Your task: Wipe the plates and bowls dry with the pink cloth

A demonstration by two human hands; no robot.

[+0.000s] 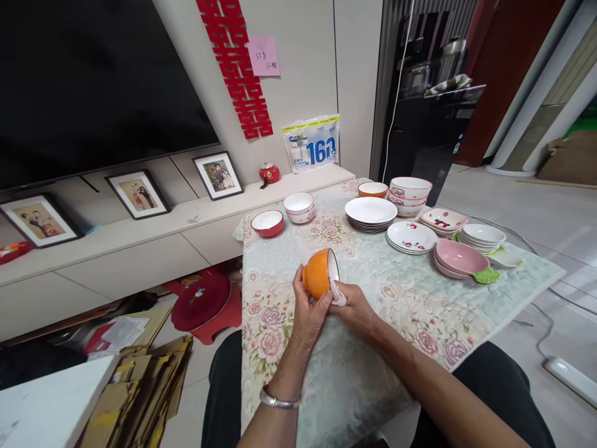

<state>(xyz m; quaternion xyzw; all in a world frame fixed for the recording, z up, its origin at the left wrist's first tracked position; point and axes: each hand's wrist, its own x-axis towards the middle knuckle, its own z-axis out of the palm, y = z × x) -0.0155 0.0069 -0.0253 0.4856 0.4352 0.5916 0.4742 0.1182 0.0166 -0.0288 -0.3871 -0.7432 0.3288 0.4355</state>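
Observation:
An orange bowl (317, 274) with a white inside is tipped on its side above the table, its mouth turned to the right. My left hand (308, 314) is closed around its base and lower side. At the rim, my right hand (357, 306) pinches a white cloth (338, 295) that touches the bowl's edge. Beyond the bowl lie a red bowl (267, 224) and two stacked pink-rimmed bowls (299, 207). Beneath both hands spreads a floral tablecloth (270, 339).
At the right stand a stack of white plates (371, 210), stacked bowls (410, 190), flowered plates (411, 238) and pink dishes (461, 257). Another orange bowl (373, 190) sits behind. A red stool (205, 305) and flattened cardboard (140, 386) are on the left floor.

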